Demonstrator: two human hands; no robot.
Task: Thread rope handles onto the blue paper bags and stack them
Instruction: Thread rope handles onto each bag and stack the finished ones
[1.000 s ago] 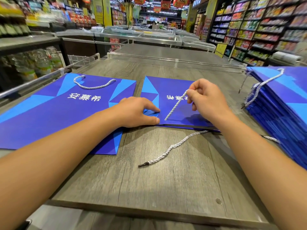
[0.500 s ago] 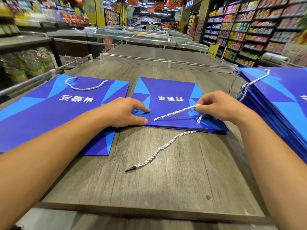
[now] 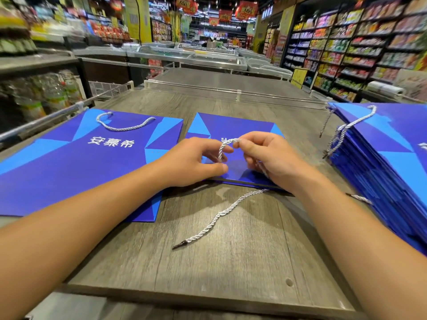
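Note:
A flat blue paper bag (image 3: 233, 125) lies in the middle of the grey wooden table (image 3: 231, 262). Above its near half, my left hand (image 3: 196, 161) and my right hand (image 3: 268, 155) meet and both pinch a white twisted rope (image 3: 221, 148), which bends into a small loop between them. The rope's free tail (image 3: 217, 217) trails toward me across the table and ends in a dark tip. To the left lies another blue bag (image 3: 76, 167) with a rope handle (image 3: 124, 125) fitted at its top.
A thick stack of blue bags (image 3: 388, 167) with rope handles fills the right side of the table. Clear plastic rails (image 3: 231, 88) border the far edge. Store shelves and freezer cases stand beyond.
My left hand has lifted off the bag's corner and taken hold of the rope. My right hand has moved left to meet it, bending the rope into a loop.

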